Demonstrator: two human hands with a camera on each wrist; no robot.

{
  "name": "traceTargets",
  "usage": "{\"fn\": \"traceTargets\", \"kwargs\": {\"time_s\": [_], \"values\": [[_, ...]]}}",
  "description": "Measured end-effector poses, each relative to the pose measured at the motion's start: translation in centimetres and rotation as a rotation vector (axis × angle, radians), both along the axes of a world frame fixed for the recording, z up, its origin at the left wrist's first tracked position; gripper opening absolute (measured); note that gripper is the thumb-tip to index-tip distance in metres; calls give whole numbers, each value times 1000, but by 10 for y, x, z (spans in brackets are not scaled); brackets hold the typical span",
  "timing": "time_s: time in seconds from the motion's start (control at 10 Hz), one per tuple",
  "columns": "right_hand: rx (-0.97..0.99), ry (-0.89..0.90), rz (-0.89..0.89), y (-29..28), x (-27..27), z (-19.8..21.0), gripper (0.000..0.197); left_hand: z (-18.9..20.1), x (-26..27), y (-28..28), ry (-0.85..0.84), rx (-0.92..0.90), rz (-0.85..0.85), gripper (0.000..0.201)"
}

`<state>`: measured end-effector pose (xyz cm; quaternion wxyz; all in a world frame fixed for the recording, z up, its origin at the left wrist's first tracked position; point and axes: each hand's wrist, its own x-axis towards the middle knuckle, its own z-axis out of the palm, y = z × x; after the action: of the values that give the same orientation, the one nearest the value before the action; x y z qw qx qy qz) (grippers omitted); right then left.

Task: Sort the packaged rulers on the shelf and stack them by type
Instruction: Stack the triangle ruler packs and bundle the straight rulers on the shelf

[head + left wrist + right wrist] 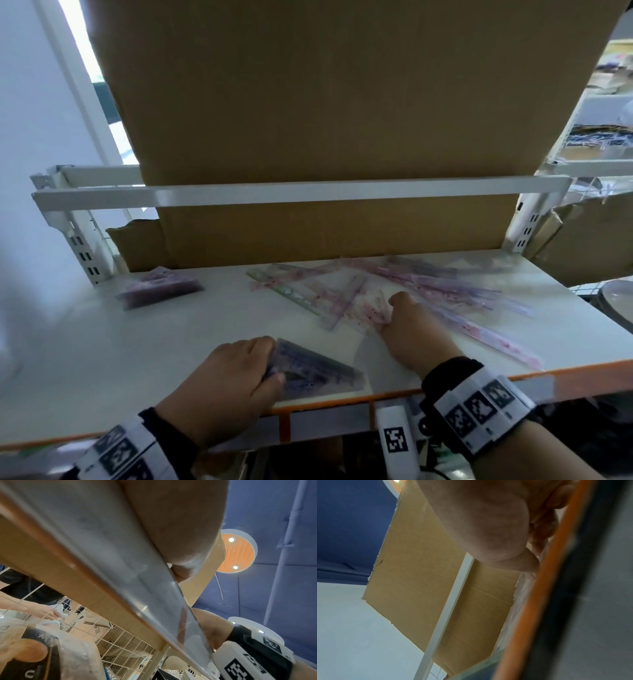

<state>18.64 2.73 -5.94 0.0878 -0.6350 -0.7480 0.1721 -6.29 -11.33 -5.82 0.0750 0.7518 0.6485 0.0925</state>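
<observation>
Cardboard (pixel 325 102) backs the white shelf (pixel 85 359). Pink packaged rulers (pixel 428 284) lie scattered at its right rear, a purple stack (pixel 157 287) at the left rear. The right hand (pixel 411 329) curls onto a pink triangle pack (pixel 363 305) in that pile, apparently pinching it. The left hand (pixel 233 377) grips a purple triangle pack (pixel 318 373) at the front edge. Sorting seems midway; next, each pack likely needs carrying to its matching stack.

two hands (pixel 236 373) are on one white shelf (pixel 102 342). one purple triangular packet (pixel 318 371) lies near the front edge, one purple stack (pixel 159 287) at the back left, and one pink pile of rulers (pixel 394 287) too blurred to count. one cardboard box (pixel 325 137) stands behind.
</observation>
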Motion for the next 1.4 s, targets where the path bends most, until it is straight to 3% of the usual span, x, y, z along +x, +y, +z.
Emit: {"fn": "traceTargets", "kwargs": {"time_s": [0.2,0.4,0.7,0.8,1.0,1.1,1.3,1.4], "values": [[-72,38,-9,6,10,7,26,-2,0,2,-9,-13,25,23],[-15,-145,-22,6,16,3,21,-3,-1,1,-37,-17,14,21],[-20,-144,15,10,26,-6,34,-7,-4,2,-46,-34,4,18],[35,-140,12,10,28,-6,24,-7,-4,2,-42,-23,9,18],[12,-201,56,9,30,-3,28,-6,-2,2,-51,1,13,16],[-13,-164,46,10,28,-2,33,-6,-2,1,-66,1,9,18],[158,268,-125,5,31,-6,18,-6,-4,2,-56,16,-9,24],[213,394,-217,4,39,-7,29,-6,-4,2,-48,25,-20,26]]}}
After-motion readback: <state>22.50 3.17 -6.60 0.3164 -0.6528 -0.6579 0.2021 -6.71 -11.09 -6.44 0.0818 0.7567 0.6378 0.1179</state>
